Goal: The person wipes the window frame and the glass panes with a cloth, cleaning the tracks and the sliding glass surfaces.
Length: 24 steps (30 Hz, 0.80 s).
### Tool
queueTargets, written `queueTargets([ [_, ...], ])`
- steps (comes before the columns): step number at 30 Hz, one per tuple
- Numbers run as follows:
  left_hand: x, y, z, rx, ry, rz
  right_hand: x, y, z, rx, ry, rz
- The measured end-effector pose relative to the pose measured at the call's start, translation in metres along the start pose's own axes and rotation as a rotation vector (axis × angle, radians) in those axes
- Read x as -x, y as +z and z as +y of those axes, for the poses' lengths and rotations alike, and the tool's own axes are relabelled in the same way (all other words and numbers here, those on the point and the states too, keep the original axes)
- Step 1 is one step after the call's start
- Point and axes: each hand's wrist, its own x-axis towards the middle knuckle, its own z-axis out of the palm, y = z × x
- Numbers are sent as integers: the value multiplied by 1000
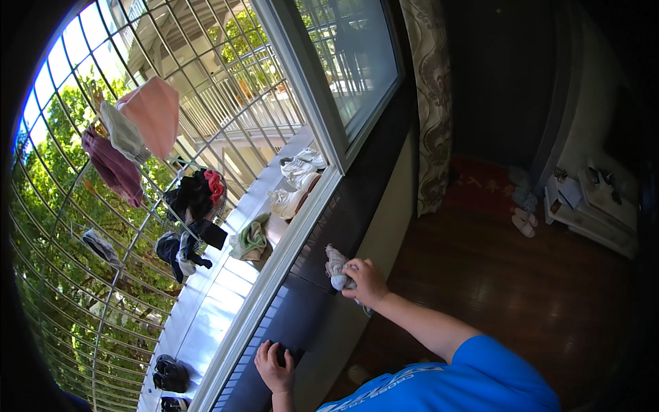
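My right hand (366,284) grips a crumpled grey-and-white cloth (337,265) against the dark, glossy windowsill (334,226). One end of the cloth sticks out past my fingers, and a small part hangs below the hand near the sill's front edge. Further down the same sill rests my left hand (275,366), its fingers bent and a little apart, with nothing visible in it. Beside both hands runs the white track of the sliding window (267,293), which stands partly open.
Beyond the track, a metal ledge (216,293) holds white shoes (296,172), a green-and-white cloth (250,239) and black shoes (170,373). Laundry, including a pink cloth (154,116), hangs before a barred window cage (118,257). A curtain (430,103) and low white cabinet (592,216) are right.
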Motion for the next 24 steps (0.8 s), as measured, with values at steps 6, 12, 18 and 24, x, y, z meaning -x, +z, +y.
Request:
queueTargets([
  [6, 2, 7, 4, -3, -36, 57, 143, -8, 54, -107, 346, -516],
  [12, -1, 10, 2, -18, -50, 31, 219, -60, 123, -237, 591, -291],
  [18, -49, 45, 53, 101, 39, 214, 204, -101, 134, -421, 680, 172],
  [24, -164, 109, 141, 400, 226, 188, 177, -109, 172, -215, 649, 112],
])
